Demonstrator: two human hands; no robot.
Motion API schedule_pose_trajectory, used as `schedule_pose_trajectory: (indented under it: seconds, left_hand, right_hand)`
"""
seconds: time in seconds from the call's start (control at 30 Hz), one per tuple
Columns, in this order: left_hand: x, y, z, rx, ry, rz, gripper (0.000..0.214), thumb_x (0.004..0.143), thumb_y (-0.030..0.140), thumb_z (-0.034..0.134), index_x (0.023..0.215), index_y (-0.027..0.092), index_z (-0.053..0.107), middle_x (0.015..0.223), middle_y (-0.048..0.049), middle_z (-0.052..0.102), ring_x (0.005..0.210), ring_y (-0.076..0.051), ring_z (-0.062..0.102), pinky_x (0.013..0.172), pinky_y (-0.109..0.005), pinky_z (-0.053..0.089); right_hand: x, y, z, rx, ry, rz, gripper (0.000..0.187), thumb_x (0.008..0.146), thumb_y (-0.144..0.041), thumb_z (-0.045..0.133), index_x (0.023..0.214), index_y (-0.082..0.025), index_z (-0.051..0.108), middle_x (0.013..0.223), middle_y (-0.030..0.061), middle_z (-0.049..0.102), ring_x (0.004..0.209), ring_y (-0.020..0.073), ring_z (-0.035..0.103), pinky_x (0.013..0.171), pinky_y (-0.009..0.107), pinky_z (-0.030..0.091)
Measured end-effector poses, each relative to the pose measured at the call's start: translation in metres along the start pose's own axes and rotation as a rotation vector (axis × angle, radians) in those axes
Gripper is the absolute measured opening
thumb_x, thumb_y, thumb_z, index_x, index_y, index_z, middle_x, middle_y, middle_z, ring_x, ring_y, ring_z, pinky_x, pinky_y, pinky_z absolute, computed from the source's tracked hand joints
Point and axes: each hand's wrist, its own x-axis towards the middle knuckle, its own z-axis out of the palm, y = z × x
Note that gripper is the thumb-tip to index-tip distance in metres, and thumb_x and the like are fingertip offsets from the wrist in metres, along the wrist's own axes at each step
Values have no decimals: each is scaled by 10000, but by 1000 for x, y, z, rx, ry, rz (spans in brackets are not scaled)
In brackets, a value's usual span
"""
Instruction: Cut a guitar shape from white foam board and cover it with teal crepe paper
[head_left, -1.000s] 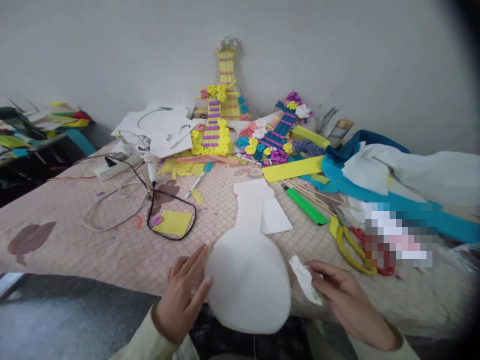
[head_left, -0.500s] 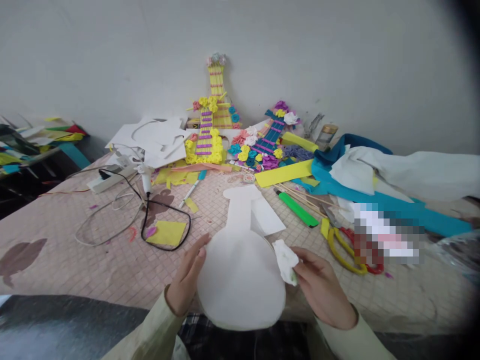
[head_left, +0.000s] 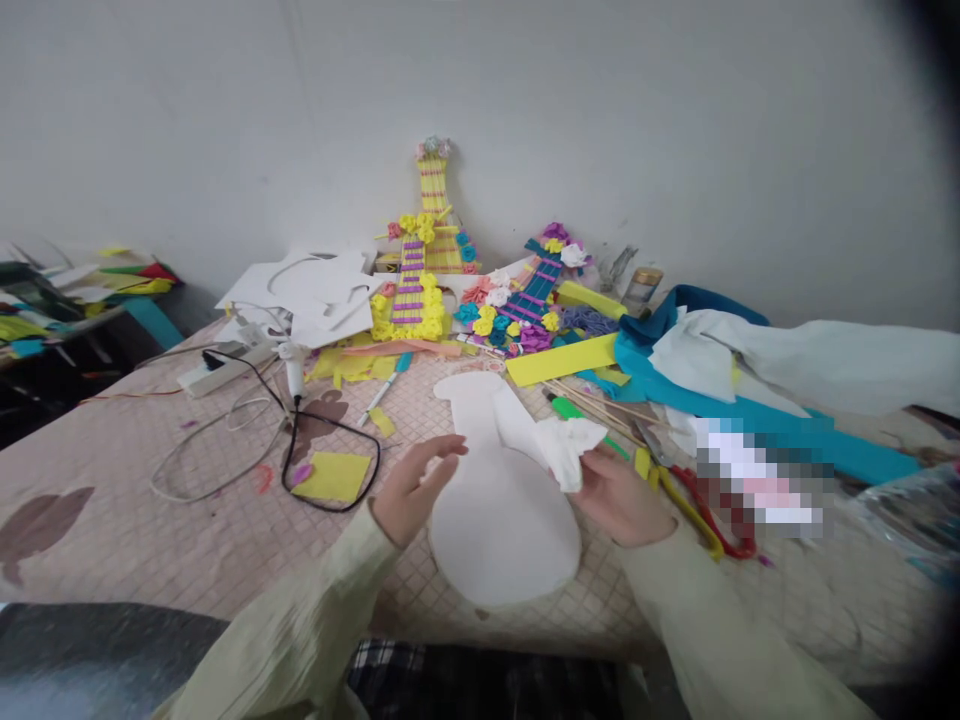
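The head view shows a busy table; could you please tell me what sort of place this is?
It looks like a craft workspace, perhaps a workshop or classroom: a flower-trimmed yellow model, scissors and a white cutout suggest handmade work.

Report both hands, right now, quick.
Left hand: open, fingertips by the neck of the white guitar-shaped cutout; whether they touch it cannot be told.
Right hand: closed on a crumpled white tissue.

L hand (head_left: 416, 487)–R hand (head_left: 622, 492) gap; scissors (head_left: 691, 515) block rt.
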Motion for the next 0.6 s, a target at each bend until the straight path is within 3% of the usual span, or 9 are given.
schedule_pose_trajectory:
  seconds: [0.17,0.33,0.43,0.5,0.6]
  left_hand:
    - [14,27,31,-341,-304,-60,309,732,362,545,942,143,609,927,-73,646,848,-184,563,711,-274,423]
    - [17,26,50,-540,-231,-125,271,639,346,653,775,117,604,741,-38,618,626,-114,550,594,-228,423]
    - [11,26,53,-580,-221,-112,269,646,290,653,849,121,608,825,-57,603,715,-142,577,674,-261,452]
    - [7,28,52,-536,-229,-41,254,664,274,631,875,132,616,897,-70,570,807,-166,572,748,-286,459]
    - [3,30,49,-377,-252,51,174,715,299,573,790,152,627,905,-68,533,860,-180,552,776,-291,469]
  right_hand:
    - [-10,8,15,-62,-61,58,189,609,-267,700,787,-237,645,772,3,667,665,142,589,598,261,472]
    - [-12,14,13,-471,38,-178,137,695,-319,638,758,-198,619,679,-2,625,597,120,550,559,245,447]
    - [-17,17,14,-811,163,-465,101,753,-281,576,771,-189,614,752,30,634,709,148,572,656,279,459]
    - [-20,19,16,-958,167,-613,112,780,-244,535,839,-201,620,837,47,637,803,165,576,731,303,455]
    - [-21,21,15,-1090,74,-644,180,782,-236,534,933,-227,632,933,55,636,860,178,583,774,321,462]
